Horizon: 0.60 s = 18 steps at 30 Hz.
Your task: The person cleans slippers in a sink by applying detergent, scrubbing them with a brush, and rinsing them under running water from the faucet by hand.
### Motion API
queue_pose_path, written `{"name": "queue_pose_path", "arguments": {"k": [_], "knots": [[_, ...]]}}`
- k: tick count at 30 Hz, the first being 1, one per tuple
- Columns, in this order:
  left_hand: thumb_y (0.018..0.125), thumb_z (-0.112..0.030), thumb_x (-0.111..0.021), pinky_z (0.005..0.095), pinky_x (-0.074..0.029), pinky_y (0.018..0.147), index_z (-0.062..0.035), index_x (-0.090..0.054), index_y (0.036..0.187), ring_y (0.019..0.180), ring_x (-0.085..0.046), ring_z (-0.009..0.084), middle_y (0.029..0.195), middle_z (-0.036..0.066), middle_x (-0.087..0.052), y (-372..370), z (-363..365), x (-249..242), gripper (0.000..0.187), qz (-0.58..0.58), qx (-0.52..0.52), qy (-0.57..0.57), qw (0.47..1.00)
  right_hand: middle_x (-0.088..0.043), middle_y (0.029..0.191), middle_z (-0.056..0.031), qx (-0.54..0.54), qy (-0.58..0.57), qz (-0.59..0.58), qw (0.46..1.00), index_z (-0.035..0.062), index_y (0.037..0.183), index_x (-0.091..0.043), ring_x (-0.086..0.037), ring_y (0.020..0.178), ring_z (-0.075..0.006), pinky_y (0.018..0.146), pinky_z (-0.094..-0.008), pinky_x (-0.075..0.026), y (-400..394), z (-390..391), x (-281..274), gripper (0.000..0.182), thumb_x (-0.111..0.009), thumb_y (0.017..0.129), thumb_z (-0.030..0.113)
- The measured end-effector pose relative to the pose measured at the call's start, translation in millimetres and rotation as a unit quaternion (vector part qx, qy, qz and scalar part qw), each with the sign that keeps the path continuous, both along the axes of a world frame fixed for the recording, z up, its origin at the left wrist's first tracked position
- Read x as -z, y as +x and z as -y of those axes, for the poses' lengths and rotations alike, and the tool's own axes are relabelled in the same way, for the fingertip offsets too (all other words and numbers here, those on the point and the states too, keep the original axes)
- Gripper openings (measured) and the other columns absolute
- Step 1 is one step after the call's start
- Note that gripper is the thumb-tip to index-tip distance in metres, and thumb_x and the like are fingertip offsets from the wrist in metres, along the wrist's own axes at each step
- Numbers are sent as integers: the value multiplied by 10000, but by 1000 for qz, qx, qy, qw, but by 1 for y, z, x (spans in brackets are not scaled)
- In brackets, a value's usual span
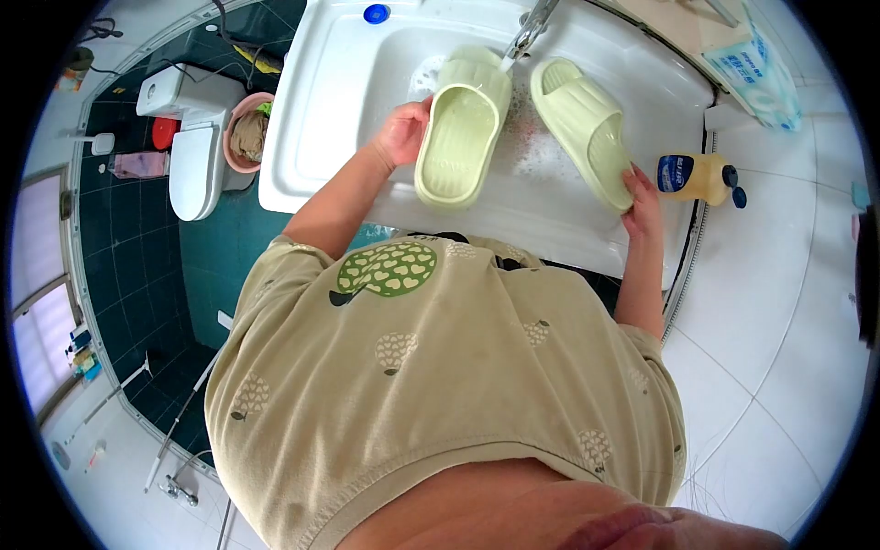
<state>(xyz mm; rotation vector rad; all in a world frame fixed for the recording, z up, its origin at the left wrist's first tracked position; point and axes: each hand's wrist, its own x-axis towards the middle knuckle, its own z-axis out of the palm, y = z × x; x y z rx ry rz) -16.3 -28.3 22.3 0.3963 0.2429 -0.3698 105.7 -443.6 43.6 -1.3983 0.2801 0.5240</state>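
My left hand (404,134) grips the left edge of a pale green slipper (456,151), its fingers partly hidden behind the sole. This slipper is held over the sink basin (380,78) with its toe up under the faucet (532,32), where water seems to run onto it. My right hand (644,203) is closed on the heel end of a second pale green slipper (579,124), which slants over the right side of the basin. Suds and faint reddish flecks lie in the basin between the two slippers.
A yellow bottle (698,178) with a dark blue cap lies at the sink's right edge. On the sink's upper left rim sits a blue cap (376,14). A tissue pack (756,73) is at the upper right. Left stand a toilet (194,170) and a pink basin (231,151) holding cloth.
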Motion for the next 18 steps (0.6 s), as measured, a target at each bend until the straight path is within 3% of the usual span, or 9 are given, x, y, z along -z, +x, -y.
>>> {"name": "queue_pose_path", "arguments": {"k": [6,10,12,16,18], "knots": [[647,-23,-497,379,-426,983,-97,-330,1363,1121,-509,249,1211,112,-499,-3,-12,-24,739,11,-59,163,985,-570,1182,-121,-108,84,-47,989,-38,1268,-459,-572,1053,-197,888,-302,-470,8,-36,12,465,-579,832,72],[635,-35,-504,371,-418,990,-107,-293,1389,1133,-498,245,1235,104,-481,-9,-29,-39,786,25,-85,202,975,-565,1188,-126,-167,122,-62,976,-35,1279,-450,-558,1076,-211,922,-323,-446,18,-59,33,524,-522,767,51],[634,-48,-500,362,-409,992,-108,-284,1398,1131,-497,240,1238,99,-479,-8,-35,-49,796,32,-108,314,943,-564,1182,-128,-188,153,-76,967,-43,1267,-460,-554,1074,-211,918,-321,-445,20,-76,40,531,-510,744,39],[696,-96,-482,340,-460,926,-98,-280,1410,1076,-541,234,1230,144,-496,-13,-39,-78,742,15,-150,390,908,-566,1157,-129,-208,179,-120,954,-46,1250,-470,-555,1052,-223,921,-335,-438,16,-104,49,562,-463,694,36],[794,-125,-420,325,-480,903,-60,-315,1391,1053,-565,227,1229,155,-512,-12,-56,-77,609,33,-177,380,907,-568,1145,-127,-202,161,-128,958,-46,1247,-472,-558,1040,-224,919,-336,-438,17,-112,56,566,-455,687,37]]}}
